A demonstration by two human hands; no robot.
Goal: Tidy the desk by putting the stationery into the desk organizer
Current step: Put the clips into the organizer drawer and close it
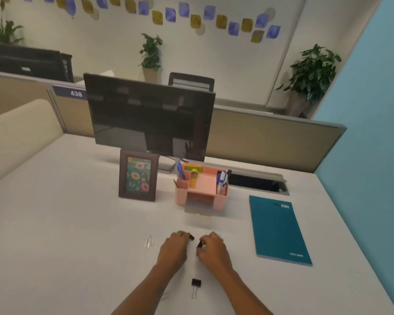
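A pink desk organizer (221, 201) stands mid-desk with pens, sticky notes and a yellow item in its compartments. My left hand (173, 248) pinches a small black binder clip (191, 237) just above the desk. Beside it, my right hand (212, 247) pinches another black binder clip (200, 244). A third black binder clip (195, 283) lies on the desk between my forearms. Several silver paper clips (149, 242) lie left of my left hand.
A teal notebook (279, 228) lies flat to the right. A framed flower picture (138, 176) stands left of the organizer, with a dark monitor (149, 114) behind. A cable slot (257, 181) opens in the white desk (66, 235) at the back right.
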